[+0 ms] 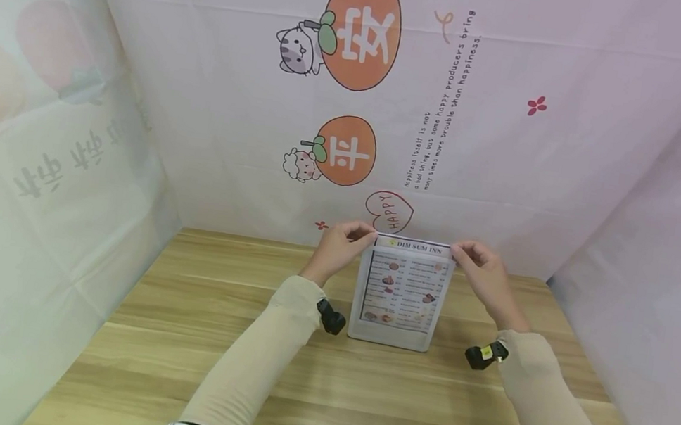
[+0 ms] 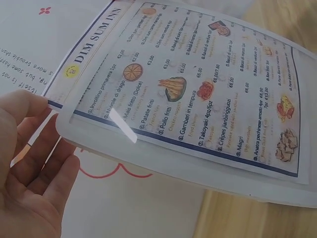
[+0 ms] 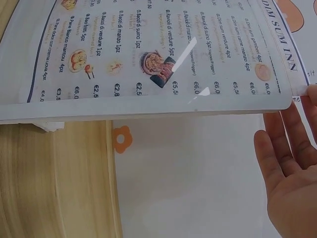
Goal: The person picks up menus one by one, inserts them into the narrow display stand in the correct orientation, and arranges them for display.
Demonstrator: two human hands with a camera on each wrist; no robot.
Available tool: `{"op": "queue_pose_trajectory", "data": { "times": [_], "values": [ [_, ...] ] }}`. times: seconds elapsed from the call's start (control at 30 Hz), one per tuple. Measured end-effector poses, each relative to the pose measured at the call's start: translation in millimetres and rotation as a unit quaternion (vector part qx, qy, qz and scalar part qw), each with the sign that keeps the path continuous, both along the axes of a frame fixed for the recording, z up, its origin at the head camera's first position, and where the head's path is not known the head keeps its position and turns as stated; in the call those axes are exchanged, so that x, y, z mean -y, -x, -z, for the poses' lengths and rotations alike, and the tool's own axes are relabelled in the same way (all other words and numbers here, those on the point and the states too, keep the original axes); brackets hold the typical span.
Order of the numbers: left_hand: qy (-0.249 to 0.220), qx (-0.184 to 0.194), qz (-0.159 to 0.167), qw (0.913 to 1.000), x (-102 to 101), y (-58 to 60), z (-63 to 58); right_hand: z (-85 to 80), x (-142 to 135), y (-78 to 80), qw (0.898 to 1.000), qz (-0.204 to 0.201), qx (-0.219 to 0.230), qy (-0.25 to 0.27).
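A printed menu sheet (image 1: 409, 246) headed "DIM SUM INN" sits inside a white menu holder (image 1: 390, 336) with a clear front. The holder stands on the table, its face toward me. The sheet's top strip projects above the holder's upper edge. My left hand (image 1: 343, 245) pinches the sheet's top left corner, while my right hand (image 1: 486, 273) pinches the top right one. In the left wrist view, some fingers of the left hand (image 2: 37, 188) reach behind the sheet. The right wrist view shows the right hand (image 3: 292, 183) at the opposite corner, its fingertips partly cut off.
The wood-grain table (image 1: 381, 402) extends around the holder. Behind it rises a white cloth backdrop (image 1: 230, 121) with printed oranges and lettering. Cloth walls (image 1: 657, 280) flank the table on both sides. Each wrist carries a small black camera (image 1: 331, 318).
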State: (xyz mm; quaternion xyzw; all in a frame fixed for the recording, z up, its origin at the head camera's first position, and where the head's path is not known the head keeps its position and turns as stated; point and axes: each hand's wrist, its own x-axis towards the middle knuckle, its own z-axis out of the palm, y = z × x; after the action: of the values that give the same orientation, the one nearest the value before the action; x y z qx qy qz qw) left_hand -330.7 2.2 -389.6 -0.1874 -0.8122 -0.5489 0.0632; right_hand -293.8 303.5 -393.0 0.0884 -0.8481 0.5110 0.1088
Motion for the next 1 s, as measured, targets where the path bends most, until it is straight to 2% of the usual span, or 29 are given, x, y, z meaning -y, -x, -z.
{"op": "queue_pose_trajectory", "data": {
  "times": [0.3, 0.73, 1.0],
  "values": [
    [-0.013, -0.004, 0.003, 0.9999, -1, 0.7, 7.2, 3.5, 0, -2.9, 1.0, -0.002, 0.012, -0.004],
    [-0.007, 0.0, 0.0, 1.0, -1, -0.1, 10.9, 8.0, -1, -1.7, 1.0, -0.011, 0.012, -0.003],
    [0.0, 0.007, -0.002, 1.0, -4, 1.0, 6.4, 0.1, 3, 0.7, 1.0, -0.009, 0.026, 0.005]
  ]
}}
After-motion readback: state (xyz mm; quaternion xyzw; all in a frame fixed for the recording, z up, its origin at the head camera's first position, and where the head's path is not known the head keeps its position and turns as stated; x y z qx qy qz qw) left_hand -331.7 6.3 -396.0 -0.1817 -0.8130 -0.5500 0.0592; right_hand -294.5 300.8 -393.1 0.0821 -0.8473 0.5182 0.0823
